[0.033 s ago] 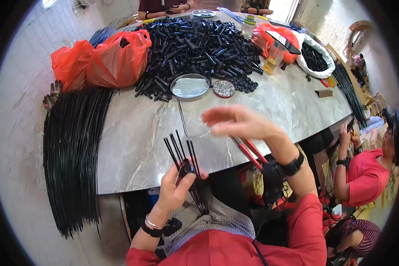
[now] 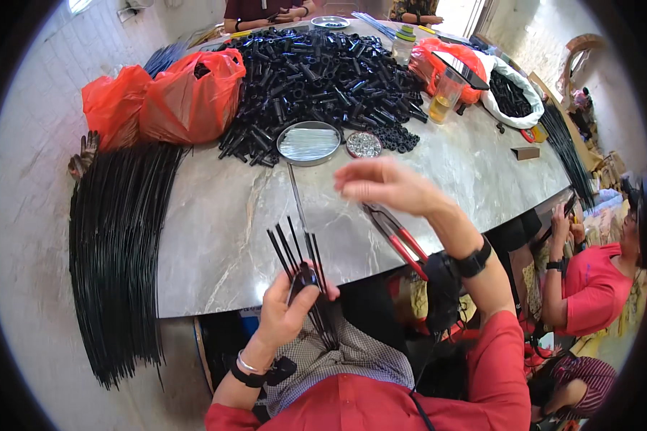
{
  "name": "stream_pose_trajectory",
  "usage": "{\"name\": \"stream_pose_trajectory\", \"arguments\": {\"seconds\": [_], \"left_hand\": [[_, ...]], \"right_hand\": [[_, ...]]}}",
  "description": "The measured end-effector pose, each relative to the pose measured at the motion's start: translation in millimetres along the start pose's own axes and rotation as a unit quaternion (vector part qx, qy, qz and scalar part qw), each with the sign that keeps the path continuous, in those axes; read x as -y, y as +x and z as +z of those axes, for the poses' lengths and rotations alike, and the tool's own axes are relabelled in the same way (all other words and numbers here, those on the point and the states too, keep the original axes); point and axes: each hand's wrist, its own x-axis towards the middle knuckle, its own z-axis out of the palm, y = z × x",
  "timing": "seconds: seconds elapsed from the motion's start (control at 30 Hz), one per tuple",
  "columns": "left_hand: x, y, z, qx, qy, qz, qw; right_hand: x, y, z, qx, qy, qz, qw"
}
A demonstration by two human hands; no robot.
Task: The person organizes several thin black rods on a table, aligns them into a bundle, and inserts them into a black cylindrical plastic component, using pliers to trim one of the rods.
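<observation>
Near the table's front edge, my left hand [image 2: 286, 310] grips a small black fitting [image 2: 305, 274]. Several thin black rods [image 2: 283, 244] fan up from it, and more hang down toward my lap. Over the table my right hand [image 2: 384, 183] is raised, slightly blurred, its fingers stretched forward and the thumb apart; no object shows in it. Just beyond it are a small red-rimmed dish [image 2: 364, 144] of tiny metal pieces and a round metal tray [image 2: 308, 160] of thin silvery pins. Beneath my right forearm lies a red-handled tool [image 2: 402, 244] like pliers, its tip partly hidden.
A heap of black tubes [image 2: 323, 79] covers the table's back. Red plastic bags [image 2: 187, 108] and long black rods [image 2: 118, 251] lie left. A cup [image 2: 444, 100] with yellow liquid and a white sack [image 2: 532, 115] stand right. A person in red [image 2: 600, 287] is at my right.
My right hand has shifted slightly right and looks less blurred, uncovering more of the red-handled tool. The left hand keeps its hold, with the rods moved slightly.
</observation>
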Motion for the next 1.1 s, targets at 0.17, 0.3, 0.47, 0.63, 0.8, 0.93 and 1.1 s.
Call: {"name": "stream_pose_trajectory", "arguments": {"seconds": [0.17,0.3,0.47,0.63,0.8,0.93,1.1], "left_hand": [[3.9,0.8,1.1,-0.002,-0.043,-0.040,0.998],[7.9,1.8,-4.3,-0.021,-0.037,-0.042,0.998],[10.4,5.0,-6.8,-0.036,-0.048,-0.047,0.997],[7.6,5.6,-6.6,-0.044,-0.039,-0.048,0.997],[4.6,-3.9,1.7,-0.061,-0.022,-0.022,0.998],[8.3,-2.6,6.9,-0.057,0.013,-0.004,0.998],[2.7,-7.6,22.2,-0.067,0.016,0.008,0.998]], "right_hand": [[-58.8,80.7,-64.9,-0.184,-0.209,-0.024,0.960],[-52.5,130.5,-67.6,-0.256,-0.343,-0.011,0.904],[-65.4,160.6,-68.1,-0.301,-0.460,0.000,0.835],[-67.2,149.0,-90.7,-0.421,-0.338,-0.099,0.836],[-9.1,70.4,-70.0,-0.304,0.001,-0.035,0.952],[19.9,3.3,-42.2,-0.267,0.045,-0.003,0.963],[49.6,-60.8,-14.7,-0.220,0.044,-0.071,0.972]]}}
